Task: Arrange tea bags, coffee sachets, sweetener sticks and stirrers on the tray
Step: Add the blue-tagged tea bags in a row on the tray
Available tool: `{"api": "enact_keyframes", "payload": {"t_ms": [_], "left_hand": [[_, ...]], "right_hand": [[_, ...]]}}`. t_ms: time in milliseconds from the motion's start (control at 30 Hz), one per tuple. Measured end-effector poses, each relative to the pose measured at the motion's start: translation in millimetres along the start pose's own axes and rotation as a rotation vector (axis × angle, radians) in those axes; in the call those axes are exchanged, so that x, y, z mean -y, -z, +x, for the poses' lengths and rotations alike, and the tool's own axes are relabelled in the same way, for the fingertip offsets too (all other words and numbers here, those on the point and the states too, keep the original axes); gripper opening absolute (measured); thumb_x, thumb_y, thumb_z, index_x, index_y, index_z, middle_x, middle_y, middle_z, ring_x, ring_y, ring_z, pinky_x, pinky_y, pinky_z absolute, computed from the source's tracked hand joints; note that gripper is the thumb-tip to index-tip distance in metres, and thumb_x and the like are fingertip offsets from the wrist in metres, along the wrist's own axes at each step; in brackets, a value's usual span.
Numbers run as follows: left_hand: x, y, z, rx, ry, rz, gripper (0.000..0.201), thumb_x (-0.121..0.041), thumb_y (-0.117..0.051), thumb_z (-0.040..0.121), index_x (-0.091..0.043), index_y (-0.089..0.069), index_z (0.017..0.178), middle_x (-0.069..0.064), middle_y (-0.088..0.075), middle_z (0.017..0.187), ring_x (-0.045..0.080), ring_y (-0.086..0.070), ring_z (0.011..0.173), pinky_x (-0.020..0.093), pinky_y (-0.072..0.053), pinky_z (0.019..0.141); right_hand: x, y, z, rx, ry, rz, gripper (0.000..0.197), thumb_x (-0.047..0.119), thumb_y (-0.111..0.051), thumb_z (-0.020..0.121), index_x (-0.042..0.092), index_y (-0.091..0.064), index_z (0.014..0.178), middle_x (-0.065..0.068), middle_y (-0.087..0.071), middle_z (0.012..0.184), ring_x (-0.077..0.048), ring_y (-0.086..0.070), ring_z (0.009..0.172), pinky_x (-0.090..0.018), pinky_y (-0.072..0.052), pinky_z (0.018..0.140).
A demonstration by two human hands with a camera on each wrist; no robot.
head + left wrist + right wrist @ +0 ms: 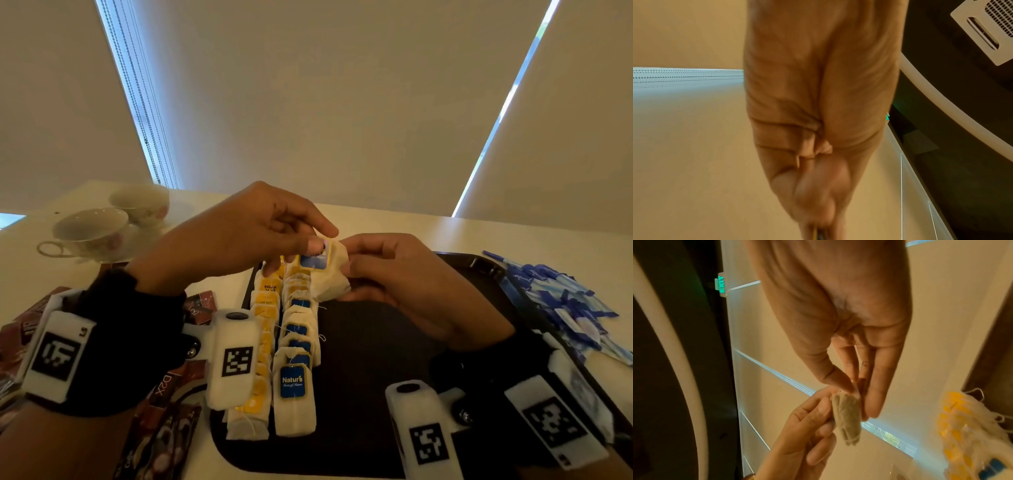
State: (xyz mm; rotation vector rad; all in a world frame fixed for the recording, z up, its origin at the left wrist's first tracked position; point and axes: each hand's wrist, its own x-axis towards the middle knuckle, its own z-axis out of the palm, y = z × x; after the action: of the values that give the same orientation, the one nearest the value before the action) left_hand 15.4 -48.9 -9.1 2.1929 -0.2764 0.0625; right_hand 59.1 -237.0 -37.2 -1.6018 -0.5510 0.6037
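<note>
Both hands meet above the far end of the dark tray point(376, 377). Between them is a tea bag point(330, 277) with a blue tag point(313, 261). My left hand point(308, 250) pinches it at the tag end. My right hand point(346, 270) holds the pouch from the right. In the right wrist view the tea bag point(846, 418) hangs pinched between the thumb and fingers of my right hand point(857, 394), and my left hand point(824, 412) grips its side. Two rows lie on the tray: yellow-tagged bags point(265, 308) and blue-tagged bags point(298, 342). The left wrist view shows only my curled, blurred left hand point(818, 194).
Brown coffee sachets point(164, 411) lie on the table left of the tray. A heap of blue and white sweetener sticks point(561, 301) lies at the tray's right edge. Two teacups point(92, 233) stand at the far left. The tray's right half is bare.
</note>
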Motion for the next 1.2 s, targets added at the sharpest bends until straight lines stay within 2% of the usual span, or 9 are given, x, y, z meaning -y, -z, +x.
{"api": "enact_keyframes", "payload": {"t_ms": [67, 167, 367, 500, 700, 900, 967, 1067, 1200], "left_hand": [[0.0, 1.5, -1.1, 0.006, -0.029, 0.053, 0.022, -0.011, -0.063, 0.085, -0.014, -0.070, 0.106, 0.001, -0.070, 0.084, 0.007, -0.064, 0.063, 0.018, -0.053, 0.053], [-1.0, 3.0, -3.0, -0.005, -0.040, 0.089, 0.020, -0.014, -0.064, 0.085, -0.017, -0.071, 0.104, -0.002, -0.071, 0.087, 0.009, -0.066, 0.077, 0.022, -0.057, 0.057], [-1.6, 6.6, -4.9, -0.052, -0.040, 0.109, 0.019, -0.016, -0.069, 0.080, -0.022, -0.068, 0.098, 0.004, -0.068, 0.072, 0.009, -0.065, 0.059, 0.027, -0.058, 0.060], [0.5, 7.8, -5.3, -0.075, -0.046, 0.080, 0.014, -0.010, -0.071, 0.079, -0.017, -0.067, 0.090, 0.004, -0.067, 0.071, 0.009, -0.064, 0.060, 0.022, -0.056, 0.057], [1.0, 5.5, -2.7, -0.109, -0.072, 0.076, 0.013, -0.010, -0.073, 0.077, -0.019, -0.069, 0.085, 0.003, -0.066, 0.074, 0.012, -0.064, 0.070, 0.021, -0.056, 0.055], [0.5, 2.2, -0.1, -0.139, -0.062, -0.042, 0.011, -0.011, -0.072, 0.075, -0.012, -0.067, 0.086, 0.006, -0.067, 0.075, 0.013, -0.067, 0.069, 0.020, -0.055, 0.055], [0.8, 2.4, -0.3, -0.147, -0.048, -0.094, 0.015, -0.017, -0.071, 0.071, -0.012, -0.067, 0.085, 0.009, -0.068, 0.076, 0.015, -0.068, 0.069, 0.022, -0.057, 0.056], [1.4, 5.9, -2.3, -0.201, -0.055, -0.118, 0.012, -0.015, -0.068, 0.077, -0.014, -0.067, 0.089, 0.009, -0.069, 0.081, 0.016, -0.068, 0.074, 0.024, -0.058, 0.059], [-0.8, 11.8, -7.0, -0.289, -0.083, -0.156, 0.021, -0.011, -0.058, 0.089, -0.012, -0.066, 0.109, 0.015, -0.066, 0.097, 0.018, -0.068, 0.092, 0.032, -0.060, 0.067]], "right_hand": [[0.5, -1.0, 0.3, 0.030, -0.062, 0.089, 0.018, -0.001, -0.049, 0.091, 0.006, -0.065, 0.095, -0.008, -0.070, 0.095, -0.016, -0.070, 0.084, -0.023, -0.058, 0.067], [0.9, -2.1, 0.2, 0.052, -0.100, 0.175, 0.020, 0.001, -0.046, 0.092, 0.005, -0.065, 0.095, -0.012, -0.069, 0.099, -0.018, -0.070, 0.085, -0.024, -0.059, 0.070], [-1.2, -1.8, 2.4, -0.044, -0.031, 0.189, 0.020, -0.001, -0.046, 0.092, 0.005, -0.066, 0.092, -0.008, -0.071, 0.092, -0.017, -0.071, 0.084, -0.021, -0.058, 0.066], [-1.4, -2.3, 1.0, -0.076, 0.031, 0.111, 0.022, -0.002, -0.047, 0.091, 0.008, -0.067, 0.088, -0.006, -0.071, 0.085, -0.016, -0.070, 0.081, -0.022, -0.058, 0.068], [-1.5, -1.0, 0.9, -0.067, 0.041, 0.072, 0.020, -0.001, -0.048, 0.091, 0.005, -0.066, 0.096, -0.010, -0.070, 0.093, -0.016, -0.069, 0.086, -0.023, -0.058, 0.071], [-0.9, -0.6, 1.5, -0.054, 0.043, 0.111, 0.021, 0.000, -0.047, 0.092, 0.008, -0.066, 0.096, -0.007, -0.072, 0.092, -0.016, -0.070, 0.085, -0.024, -0.058, 0.071], [-0.5, -0.4, 1.7, -0.055, 0.039, 0.142, 0.022, 0.000, -0.046, 0.092, 0.009, -0.066, 0.095, -0.007, -0.072, 0.093, -0.016, -0.070, 0.085, -0.024, -0.058, 0.069], [1.4, 1.4, 0.8, -0.063, 0.032, 0.190, 0.024, -0.001, -0.044, 0.092, 0.010, -0.066, 0.090, -0.008, -0.071, 0.093, -0.016, -0.070, 0.082, -0.023, -0.057, 0.065], [1.7, 3.4, 0.4, -0.096, 0.044, 0.145, 0.023, 0.000, -0.045, 0.092, 0.007, -0.066, 0.090, -0.013, -0.068, 0.101, -0.017, -0.069, 0.086, -0.024, -0.058, 0.066]]}}
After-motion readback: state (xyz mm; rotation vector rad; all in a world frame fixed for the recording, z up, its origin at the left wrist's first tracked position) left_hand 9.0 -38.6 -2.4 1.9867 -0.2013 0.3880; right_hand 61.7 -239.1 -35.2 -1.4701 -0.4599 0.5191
